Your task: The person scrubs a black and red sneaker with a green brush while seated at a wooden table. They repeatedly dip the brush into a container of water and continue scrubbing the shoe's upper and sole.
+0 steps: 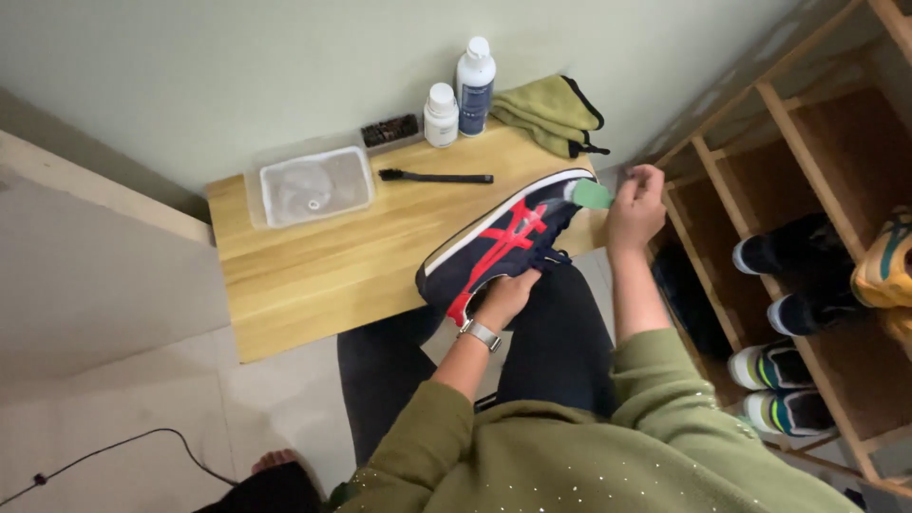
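A: Log largest first. What is in frame?

B: One rack (760, 104), wooden, at right, open compartments. Dark and bright shoes sit in it; four toes show clearly, others are cut off at the edge, so no firm count. One table (313, 275), low, light wood, against the wall.

A: The shoe in hand?

B: One sneaker (503, 242), navy with red stripes and white sole, lying tilted on its side at the table's front right corner, toe towards the rack, heel over the person's lap.

A: Hand poses?

B: Left hand (505, 296): forearm reaches forward from a green sleeve, watch on the wrist, fingers tucked into the sneaker's opening, gripping it at the heel end. Right hand (635, 209): arm stretched further out, wrist raised, fingers pinched narrow on a small green cloth (592, 195) pressed to the toe.

A: Remaining items, counted?

B: One clear tub (312, 185), rectangular, back left of the table. One folded olive towel (551, 114), back right. Two white bottles (475, 84), the taller with a dark label, side by side at the wall. Two brushes: a broad one (390, 130) by the wall, a slim black one (435, 177) lying flat between tub and sneaker. One cable (123, 446) on the floor, lower left.
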